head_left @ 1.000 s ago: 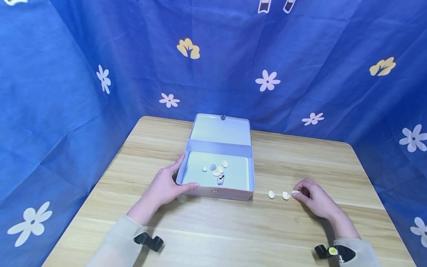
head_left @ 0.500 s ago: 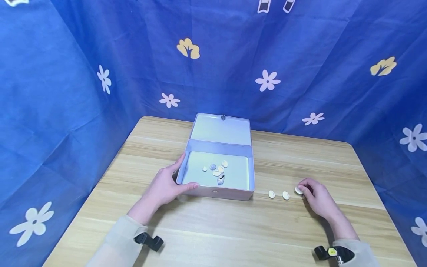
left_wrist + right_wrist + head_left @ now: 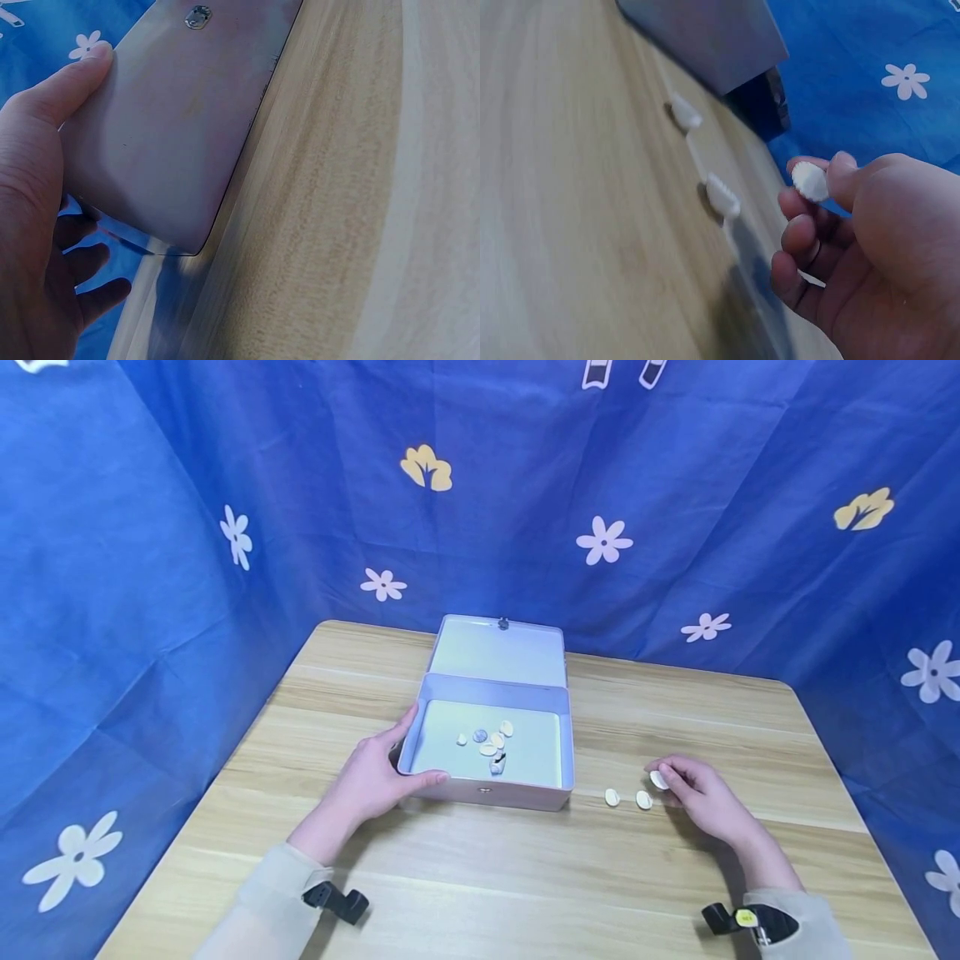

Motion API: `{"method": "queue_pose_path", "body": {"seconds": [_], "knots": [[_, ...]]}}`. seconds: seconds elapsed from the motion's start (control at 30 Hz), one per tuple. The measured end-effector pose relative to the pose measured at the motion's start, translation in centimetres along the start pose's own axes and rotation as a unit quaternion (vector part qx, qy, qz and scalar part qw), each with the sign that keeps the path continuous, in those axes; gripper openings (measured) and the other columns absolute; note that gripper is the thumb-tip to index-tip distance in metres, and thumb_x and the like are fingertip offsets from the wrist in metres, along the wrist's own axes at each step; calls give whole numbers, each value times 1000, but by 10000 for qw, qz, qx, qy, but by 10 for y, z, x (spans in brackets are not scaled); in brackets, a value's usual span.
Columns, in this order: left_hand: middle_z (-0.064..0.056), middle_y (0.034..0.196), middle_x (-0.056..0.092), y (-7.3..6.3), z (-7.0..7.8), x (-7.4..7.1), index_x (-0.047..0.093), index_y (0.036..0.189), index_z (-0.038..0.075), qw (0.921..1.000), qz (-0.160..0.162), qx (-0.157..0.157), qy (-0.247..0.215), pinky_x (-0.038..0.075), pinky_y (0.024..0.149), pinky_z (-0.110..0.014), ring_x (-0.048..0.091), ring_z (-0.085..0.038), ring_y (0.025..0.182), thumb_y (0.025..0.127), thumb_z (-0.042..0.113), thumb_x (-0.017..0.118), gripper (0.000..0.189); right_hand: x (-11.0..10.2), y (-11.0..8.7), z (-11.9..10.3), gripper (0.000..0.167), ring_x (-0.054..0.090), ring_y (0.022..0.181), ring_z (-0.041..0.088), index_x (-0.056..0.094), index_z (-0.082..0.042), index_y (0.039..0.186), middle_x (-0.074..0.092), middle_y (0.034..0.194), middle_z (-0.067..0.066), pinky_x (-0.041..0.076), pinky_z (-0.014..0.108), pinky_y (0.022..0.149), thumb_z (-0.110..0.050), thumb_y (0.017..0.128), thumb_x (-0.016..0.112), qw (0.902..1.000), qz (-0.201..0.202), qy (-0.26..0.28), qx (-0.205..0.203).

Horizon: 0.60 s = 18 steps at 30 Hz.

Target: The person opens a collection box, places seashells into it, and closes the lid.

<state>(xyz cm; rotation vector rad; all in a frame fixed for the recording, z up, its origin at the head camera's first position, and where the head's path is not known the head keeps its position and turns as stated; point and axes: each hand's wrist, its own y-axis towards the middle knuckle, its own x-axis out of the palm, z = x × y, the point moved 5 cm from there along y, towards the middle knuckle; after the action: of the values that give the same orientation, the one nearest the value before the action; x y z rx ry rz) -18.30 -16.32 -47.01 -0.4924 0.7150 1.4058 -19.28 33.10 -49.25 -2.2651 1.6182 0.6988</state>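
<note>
My right hand (image 3: 701,793) pinches a small white seashell (image 3: 658,780) between thumb and fingers, off to the right of the box. In the right wrist view, that shell shows a ridged, scalloped edge, and the other fingers are loosely curled below it. Two more white shells lie on the table just left of this hand, a nearer shell (image 3: 723,196) and a farther shell (image 3: 685,112). My left hand (image 3: 375,777) holds the near left corner of an open pinkish metal box (image 3: 517,795), thumb along the front wall, fingers at the left side. Several shells (image 3: 488,749) lie inside the box.
The box's lid (image 3: 498,647) is tipped back behind it, a clasp (image 3: 503,623) at its far edge. A wooden table (image 3: 480,877) carries everything. Blue flowered cloth (image 3: 510,510) hangs behind and on both sides.
My right hand has lifted the third shell off the table and turned it, coming slightly left with it. The left hand keeps its hold on the box corner.
</note>
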Motion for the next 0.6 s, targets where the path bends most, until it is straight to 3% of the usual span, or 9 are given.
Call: {"method": "queue_pose_path", "body": {"seconds": [0.1,0.2,0.4,0.6], "knots": [[-21,159,45,0,0,0,31,168,16,10000,-7,-13,-2,35,120,-58,45,-41,146,67,81,83,131,2,3,-7,27,53,56,18,71,4,121,58,73,9,49,33,49,-13,114,50,9998,-61,196,-15],[-20,159,45,0,0,0,31,168,16,10000,-8,-29,9,36,120,-58,45,-40,146,68,81,83,130,3,6,-10,28,48,51,19,71,5,121,53,65,9,45,32,46,-13,114,51,9993,-86,358,6],[-20,159,45,0,-1,1,30,168,17,10000,1,-11,33,36,120,-57,45,-40,145,68,80,84,130,5,9,-4,25,59,63,24,70,5,122,66,82,14,51,33,51,-14,109,61,9994,-170,192,234],[-20,159,45,1,-1,1,30,168,17,10000,-10,26,-55,35,120,-57,45,-39,146,69,79,83,129,3,10,4,13,61,74,13,76,-4,111,72,92,1,52,27,64,-12,105,69,9962,186,-851,-91]]}}
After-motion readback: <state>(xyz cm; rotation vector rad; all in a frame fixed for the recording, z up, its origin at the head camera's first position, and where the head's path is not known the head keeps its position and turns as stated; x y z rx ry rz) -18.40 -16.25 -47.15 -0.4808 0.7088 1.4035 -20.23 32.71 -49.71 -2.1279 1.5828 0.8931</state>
